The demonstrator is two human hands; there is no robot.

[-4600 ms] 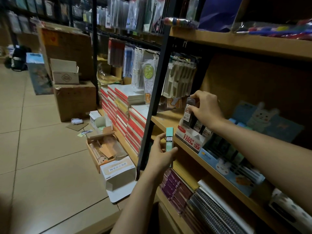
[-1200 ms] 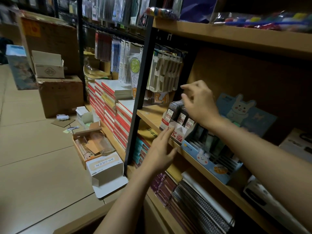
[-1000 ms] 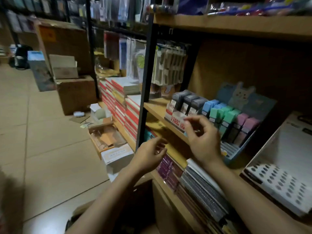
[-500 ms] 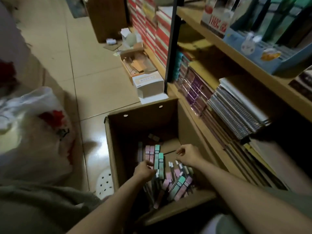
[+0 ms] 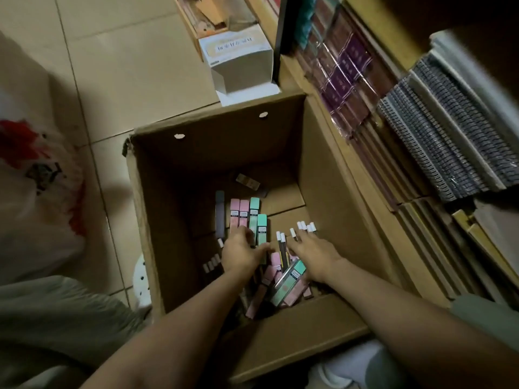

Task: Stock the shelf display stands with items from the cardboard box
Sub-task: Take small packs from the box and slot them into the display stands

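An open cardboard box (image 5: pixel 213 119) stands on the floor beside the shelf. At its bottom lie several slim pink (image 5: pixel 234 211), green (image 5: pixel 262 227) and grey (image 5: pixel 219 214) refill boxes, plus white-capped dark ones (image 5: pixel 304 226). My left hand (image 5: pixel 241 252) is down in the box, with fingers over the pink boxes and the thumb curled across the upright green one. My right hand (image 5: pixel 313 255) lies with fingers spread on the white-capped pieces, above a loose green and pink pile (image 5: pixel 290 282). The shelf display stands are out of view.
A small white carton (image 5: pixel 238 57) sits just beyond the box, by the black shelf post (image 5: pixel 283 37). Purple packs (image 5: pixel 342 68) and spiral notebooks (image 5: pixel 449 141) fill the low shelf at right. A white and red plastic bag (image 5: pixel 36 192) lies on the tiled floor at left.
My view has dropped from the shelf display down into the cardboard box. Both hands left the shelf and reached into the box; since half a second ago they have sunk deeper among the items.
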